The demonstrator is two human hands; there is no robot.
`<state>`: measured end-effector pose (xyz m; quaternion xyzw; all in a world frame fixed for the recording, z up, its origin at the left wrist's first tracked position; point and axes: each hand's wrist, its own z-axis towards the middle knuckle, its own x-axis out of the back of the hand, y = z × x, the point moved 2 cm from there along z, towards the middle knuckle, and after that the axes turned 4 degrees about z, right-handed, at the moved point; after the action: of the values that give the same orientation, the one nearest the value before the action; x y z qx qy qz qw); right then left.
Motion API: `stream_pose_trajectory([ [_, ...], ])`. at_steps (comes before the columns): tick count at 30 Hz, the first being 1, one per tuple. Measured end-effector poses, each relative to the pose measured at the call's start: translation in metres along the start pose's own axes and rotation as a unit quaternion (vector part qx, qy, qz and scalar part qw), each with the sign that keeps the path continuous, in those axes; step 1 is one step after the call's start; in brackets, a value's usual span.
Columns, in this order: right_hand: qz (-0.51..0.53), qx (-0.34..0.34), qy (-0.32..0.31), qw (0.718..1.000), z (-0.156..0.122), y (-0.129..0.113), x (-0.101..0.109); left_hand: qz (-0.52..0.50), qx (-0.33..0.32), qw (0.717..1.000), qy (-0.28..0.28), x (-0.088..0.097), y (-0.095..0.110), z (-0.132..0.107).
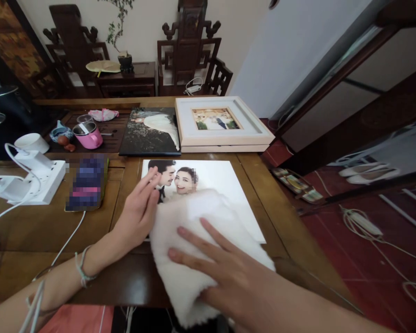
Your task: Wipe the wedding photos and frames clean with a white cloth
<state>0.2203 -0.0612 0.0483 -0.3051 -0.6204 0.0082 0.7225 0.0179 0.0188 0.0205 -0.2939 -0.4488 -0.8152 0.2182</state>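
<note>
A large glossy photo print point(225, 185) of a couple lies flat on the wooden table point(48, 226) in front of me. A white fluffy cloth point(190, 217) covers its lower half and hangs past the table's near edge. My right hand point(211, 263) lies flat on the cloth, fingers stretched and spread. My left hand point(140, 210) rests on the print's left edge with fingers extended, touching the picture beside the cloth.
Behind the print lie a dark photo print point(150, 132) and a white framed picture point(222, 122). To the left are a phone point(86, 182), a white power strip point(34, 178) with cables, and a pink cup point(88, 135). Carved chairs stand at the back; red floor at right.
</note>
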Motion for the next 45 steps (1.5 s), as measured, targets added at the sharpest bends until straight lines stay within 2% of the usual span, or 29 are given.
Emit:
stream_pose_trajectory([
  [4,-0.012,-0.061,0.046,0.997,-0.029,0.018,0.008,0.043,-0.032,0.997,-0.053,-0.008,-0.003,-0.003],
  [8,-0.023,-0.125,0.145,0.981,-0.026,0.059,0.017,0.053,-0.048,0.995,-0.066,-0.011,-0.007,-0.005],
  [10,-0.011,-0.164,0.166,0.972,-0.007,0.077,0.023,0.056,-0.047,0.995,-0.068,-0.011,-0.007,-0.005],
  [13,0.033,-0.193,0.140,0.971,0.037,0.091,0.035,0.057,-0.043,0.995,-0.072,-0.010,-0.006,-0.004],
  [17,0.061,-0.155,0.104,0.980,0.092,0.093,0.051,0.058,-0.043,0.995,-0.070,-0.007,-0.003,-0.001],
  [20,0.052,-0.133,0.088,0.986,0.106,0.091,0.058,0.068,-0.040,0.995,-0.063,-0.006,-0.002,0.000],
  [22,0.057,-0.120,0.097,0.986,0.100,0.090,0.061,0.061,-0.042,0.995,-0.063,-0.006,-0.002,-0.001],
  [25,0.066,-0.123,0.105,0.985,0.073,0.096,0.062,0.057,-0.053,0.995,-0.068,-0.008,-0.004,-0.003],
  [28,0.034,-0.158,0.116,0.980,0.034,0.114,0.060,0.069,-0.057,0.993,-0.072,-0.009,-0.007,-0.005],
  [32,-0.025,-0.216,0.166,0.962,-0.012,0.135,0.050,0.071,-0.057,0.994,-0.063,-0.010,-0.008,-0.006],
  [34,-0.049,-0.229,0.178,0.956,-0.026,0.131,0.039,0.072,-0.056,0.994,-0.060,-0.010,-0.008,-0.006],
  [37,-0.075,-0.216,0.167,0.959,-0.032,0.106,0.022,0.070,-0.056,0.994,-0.061,-0.010,-0.008,-0.007],
  [42,-0.074,-0.120,0.145,0.979,-0.020,0.040,-0.005,0.060,-0.063,0.995,-0.053,-0.011,-0.011,-0.007],
  [45,-0.051,-0.073,0.116,0.989,-0.014,0.011,-0.017,0.056,-0.060,0.995,-0.058,-0.012,-0.014,-0.007],
])
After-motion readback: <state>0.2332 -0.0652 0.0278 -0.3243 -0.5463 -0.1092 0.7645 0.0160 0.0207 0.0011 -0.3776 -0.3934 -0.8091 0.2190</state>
